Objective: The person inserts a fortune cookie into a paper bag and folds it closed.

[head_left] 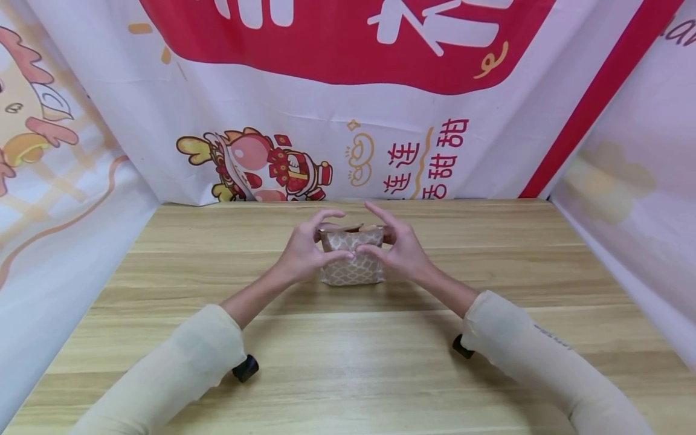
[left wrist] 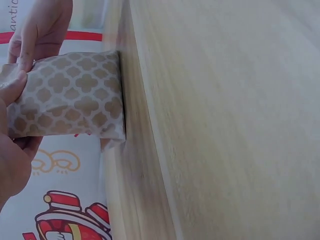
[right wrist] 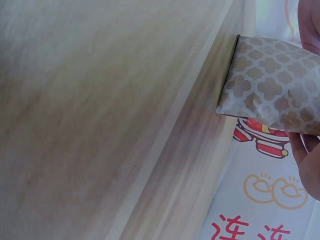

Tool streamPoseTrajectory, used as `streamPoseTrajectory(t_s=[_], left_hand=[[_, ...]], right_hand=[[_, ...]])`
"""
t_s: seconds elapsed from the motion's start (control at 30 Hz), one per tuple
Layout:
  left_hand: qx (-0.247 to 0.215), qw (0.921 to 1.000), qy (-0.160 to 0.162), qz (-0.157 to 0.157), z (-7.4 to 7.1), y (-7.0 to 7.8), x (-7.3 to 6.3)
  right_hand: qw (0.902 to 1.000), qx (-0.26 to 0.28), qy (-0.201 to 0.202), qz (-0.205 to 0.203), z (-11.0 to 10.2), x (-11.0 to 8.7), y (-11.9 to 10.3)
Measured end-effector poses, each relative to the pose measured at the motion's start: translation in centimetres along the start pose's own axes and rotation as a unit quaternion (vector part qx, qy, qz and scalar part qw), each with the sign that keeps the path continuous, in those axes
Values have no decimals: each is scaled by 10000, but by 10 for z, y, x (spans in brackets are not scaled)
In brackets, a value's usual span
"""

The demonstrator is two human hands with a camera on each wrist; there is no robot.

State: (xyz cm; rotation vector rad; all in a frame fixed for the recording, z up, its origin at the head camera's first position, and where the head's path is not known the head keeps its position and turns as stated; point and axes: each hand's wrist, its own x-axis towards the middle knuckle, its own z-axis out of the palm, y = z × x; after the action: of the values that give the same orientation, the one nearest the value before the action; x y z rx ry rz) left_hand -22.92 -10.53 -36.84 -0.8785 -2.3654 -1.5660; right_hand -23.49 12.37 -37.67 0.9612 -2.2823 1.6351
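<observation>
A brown paper bag with a white lattice pattern stands upright on the wooden table, its top edge uneven and partly open. My left hand grips its left side, thumb across the front and fingers behind. From the other side my right hand holds it the same way, its thumb on the front near the left thumb and the index finger raised above the top. In the left wrist view the bag has its bottom against the table. The bag looks rounded in the right wrist view. Its contents are hidden.
The wooden table extends toward me and to both sides. Behind it hangs a white and red printed cloth, with more printed cloth along the sides. Black wrist pieces show under the sleeves.
</observation>
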Motion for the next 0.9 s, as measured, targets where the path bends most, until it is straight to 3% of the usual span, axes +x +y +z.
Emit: streamPoseTrajectory(t_s=[0.2, 0.4, 0.63, 0.73, 0.9], left_hand=[[-321, 9987, 120, -371, 3, 0, 0], [-521, 9968, 245, -552, 4, 1, 1], [-627, 9932, 654, -736, 4, 6, 2], [-795, 9893, 867, -861, 4, 7, 2], [-1310, 9764, 1222, -1207, 5, 8, 3]], right_hand=[[9996, 93, 121, 236, 2, 1, -3], [9992, 142, 240, 288, 3, 1, -4], [9983, 21, 462, 347, 2, -1, -6], [9973, -5, 617, 398, 2, -3, -8], [9957, -94, 797, 457, 0, -4, -9]])
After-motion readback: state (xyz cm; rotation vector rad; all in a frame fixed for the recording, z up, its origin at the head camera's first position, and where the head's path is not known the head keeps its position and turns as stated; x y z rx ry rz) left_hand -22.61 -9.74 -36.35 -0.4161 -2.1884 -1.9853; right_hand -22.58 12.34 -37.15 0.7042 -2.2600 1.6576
